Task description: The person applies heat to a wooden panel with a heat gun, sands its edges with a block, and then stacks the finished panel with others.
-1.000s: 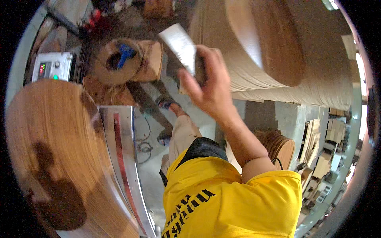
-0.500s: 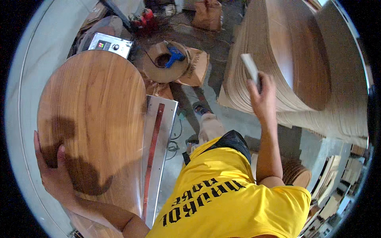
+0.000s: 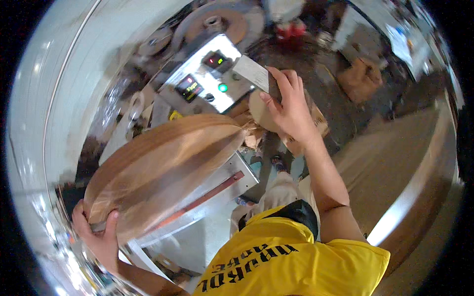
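A rounded wood-veneer panel (image 3: 163, 163) with a thick curved edge lies at the left. My left hand (image 3: 101, 239) grips its near left end, thumb over the face and fingers round the rim. A small grey patch shows between thumb and fingers; I cannot make it out. My right hand (image 3: 291, 106) pinches a flat pale rectangular block (image 3: 253, 73) with a darker side. The block is held up in front of a silver control box (image 3: 224, 44) with small lit displays and a green lamp. It seems apart from the panel.
A metal bench edge with a red-brown strip (image 3: 197, 200) runs beside the panel. A tape roll and carton (image 3: 316, 121) stand beyond my right hand. Large curved wooden sheets (image 3: 395, 172) rise at the right. A brown paper bag (image 3: 359, 81) lies on the far floor.
My view has swung toward the left. My right hand has moved with the pale block from the stacked sheets to the control box. The panel now appears more edge-on, my left hand still at its rim.
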Demonstrator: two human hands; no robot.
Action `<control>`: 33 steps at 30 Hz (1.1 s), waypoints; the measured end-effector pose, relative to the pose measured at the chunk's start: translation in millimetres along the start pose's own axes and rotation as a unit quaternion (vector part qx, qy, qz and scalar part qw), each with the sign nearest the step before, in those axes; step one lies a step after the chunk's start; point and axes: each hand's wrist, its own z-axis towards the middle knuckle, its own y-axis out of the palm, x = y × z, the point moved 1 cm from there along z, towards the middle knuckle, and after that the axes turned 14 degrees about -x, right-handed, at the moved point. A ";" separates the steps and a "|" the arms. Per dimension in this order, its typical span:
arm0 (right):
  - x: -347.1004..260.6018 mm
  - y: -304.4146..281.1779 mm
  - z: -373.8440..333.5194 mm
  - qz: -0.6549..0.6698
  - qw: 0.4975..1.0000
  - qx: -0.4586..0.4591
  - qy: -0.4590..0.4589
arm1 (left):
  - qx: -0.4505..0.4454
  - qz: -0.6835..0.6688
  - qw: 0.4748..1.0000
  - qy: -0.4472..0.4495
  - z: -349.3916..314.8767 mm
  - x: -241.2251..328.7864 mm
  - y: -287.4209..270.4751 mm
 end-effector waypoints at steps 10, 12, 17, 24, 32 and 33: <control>-108.2 108.0 159.7 0.101 0.894 -0.266 -0.347 | 0.013 -0.006 0.996 -0.085 -12.0 43.8 -5.6; -139.8 145.2 162.8 0.061 0.875 -0.326 -0.352 | 0.012 0.047 0.996 -0.070 -6.6 47.2 -6.6; -178.6 230.5 148.4 -0.059 0.787 -0.501 -0.356 | 0.007 0.051 0.997 -0.066 -0.4 50.1 -7.7; -155.2 314.3 115.5 -0.065 0.753 -0.553 -0.350 | -0.028 0.031 0.998 -0.044 -7.3 37.2 -9.9; -103.9 417.5 54.6 -0.097 0.755 -0.451 -0.466 | -0.012 0.010 0.996 -0.084 2.9 49.2 -7.6; -101.6 424.6 50.7 -0.104 0.751 -0.453 -0.469 | -0.007 0.010 0.996 -0.087 1.4 49.0 -7.8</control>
